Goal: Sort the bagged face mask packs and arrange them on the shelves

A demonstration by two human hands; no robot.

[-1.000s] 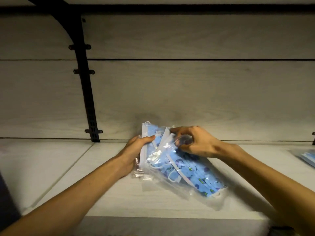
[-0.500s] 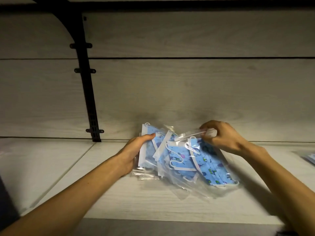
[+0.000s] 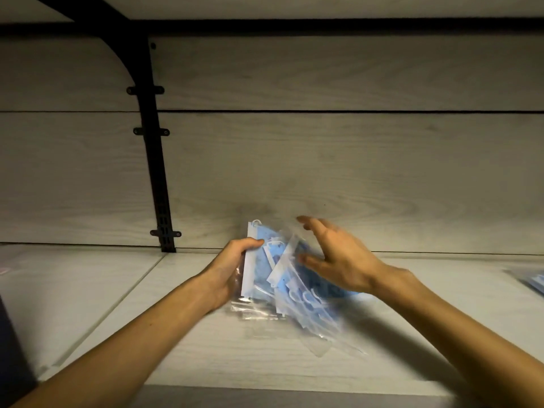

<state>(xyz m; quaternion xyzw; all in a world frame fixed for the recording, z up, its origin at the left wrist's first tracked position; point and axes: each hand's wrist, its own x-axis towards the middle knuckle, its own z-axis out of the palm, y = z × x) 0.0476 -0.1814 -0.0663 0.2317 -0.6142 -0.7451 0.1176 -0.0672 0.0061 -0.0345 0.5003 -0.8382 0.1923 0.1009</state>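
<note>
Several clear bags of blue patterned face masks lean in a loose stack on the pale wooden shelf, close to the back wall. My left hand grips the left edge of the stack, thumb on the front of the leftmost pack. My right hand hovers over the right side of the stack with fingers spread and blurred by motion; it holds nothing. The lower packs fan out toward the shelf's front right.
A black slotted shelf upright with a curved bracket runs up the back wall at the left. Another bagged blue mask pack lies at the far right edge of the shelf. The upper shelf's underside crosses the top.
My right hand has let go of the rightmost pack's top edge and opened, moving back left over the stack. The packs have dropped flatter. My left hand keeps its grip.
</note>
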